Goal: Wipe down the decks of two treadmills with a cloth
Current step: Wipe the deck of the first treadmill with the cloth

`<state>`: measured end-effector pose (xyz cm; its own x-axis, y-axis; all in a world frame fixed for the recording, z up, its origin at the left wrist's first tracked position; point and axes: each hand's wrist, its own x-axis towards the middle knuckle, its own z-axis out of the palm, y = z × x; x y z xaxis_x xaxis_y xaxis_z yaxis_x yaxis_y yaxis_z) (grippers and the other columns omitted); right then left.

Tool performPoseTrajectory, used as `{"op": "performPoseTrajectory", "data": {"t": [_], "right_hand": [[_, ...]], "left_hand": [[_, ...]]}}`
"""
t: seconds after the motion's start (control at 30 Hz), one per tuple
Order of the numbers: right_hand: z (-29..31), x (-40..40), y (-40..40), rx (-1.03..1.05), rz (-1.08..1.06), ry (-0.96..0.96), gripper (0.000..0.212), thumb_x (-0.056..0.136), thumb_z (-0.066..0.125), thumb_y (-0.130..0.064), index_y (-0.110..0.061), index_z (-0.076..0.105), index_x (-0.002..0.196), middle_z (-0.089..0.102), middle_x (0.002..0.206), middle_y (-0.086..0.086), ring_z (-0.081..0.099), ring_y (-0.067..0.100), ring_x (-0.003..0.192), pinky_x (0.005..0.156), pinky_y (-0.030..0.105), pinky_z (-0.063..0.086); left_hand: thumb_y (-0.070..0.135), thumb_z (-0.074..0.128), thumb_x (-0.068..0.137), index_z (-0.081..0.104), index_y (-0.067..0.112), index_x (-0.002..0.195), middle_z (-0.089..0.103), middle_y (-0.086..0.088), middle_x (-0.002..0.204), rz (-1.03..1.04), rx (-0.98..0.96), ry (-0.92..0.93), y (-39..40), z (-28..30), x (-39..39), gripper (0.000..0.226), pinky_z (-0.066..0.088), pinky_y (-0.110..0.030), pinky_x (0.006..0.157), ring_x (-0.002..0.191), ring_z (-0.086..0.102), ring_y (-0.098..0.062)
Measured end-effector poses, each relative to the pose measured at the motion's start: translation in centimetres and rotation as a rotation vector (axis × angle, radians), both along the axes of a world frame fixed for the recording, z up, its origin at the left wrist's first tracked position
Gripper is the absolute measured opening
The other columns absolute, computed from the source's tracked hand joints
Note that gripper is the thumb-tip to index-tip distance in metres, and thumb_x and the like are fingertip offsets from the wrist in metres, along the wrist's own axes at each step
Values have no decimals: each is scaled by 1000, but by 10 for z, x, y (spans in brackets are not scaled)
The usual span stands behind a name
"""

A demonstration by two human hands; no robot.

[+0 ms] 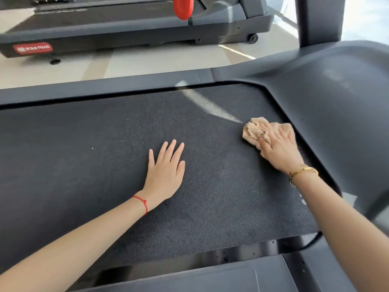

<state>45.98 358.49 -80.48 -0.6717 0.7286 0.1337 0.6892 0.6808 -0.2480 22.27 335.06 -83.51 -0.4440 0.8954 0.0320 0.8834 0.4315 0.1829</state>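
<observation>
The near treadmill's black textured belt (105, 165) fills the middle of the view. My left hand (165, 171) lies flat on it with straight, spread fingers. My right hand (277, 147) presses a crumpled beige cloth (253, 130) against the belt at its right end, beside the grey motor cover (336, 114). The fingers lie over the cloth, and part of it is hidden under the palm. A second treadmill (126, 32) stands across the floor at the top of the view.
Grey side rails (105, 87) run along the belt's far and near edges. A dark upright post (320, 20) rises at the top right. A red handle (182, 7) hangs at the top centre. Pale tiled floor (147, 62) separates the two machines.
</observation>
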Motion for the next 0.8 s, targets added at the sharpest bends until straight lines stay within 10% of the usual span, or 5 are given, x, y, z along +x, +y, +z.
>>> {"op": "performPoseTrajectory", "data": {"t": [0.63, 0.8], "right_hand": [[-11, -8, -29, 62, 16, -164, 57, 101, 29, -49, -34, 16, 154, 24, 159, -12, 16, 25, 148, 120, 44, 9], [-10, -21, -19, 98, 93, -63, 47, 103, 40, -37, -19, 39, 147, 42, 151, -1, 33, 27, 139, 116, 41, 16]], "left_hand": [[39, 17, 102, 10, 26, 158, 7, 2, 166, 18, 27, 59, -7, -6, 10, 58, 3, -56, 122, 153, 1, -19], [40, 14, 100, 11, 26, 158, 9, 2, 166, 20, 29, 67, -7, -8, 8, 60, 4, -57, 121, 153, 3, -20]]}}
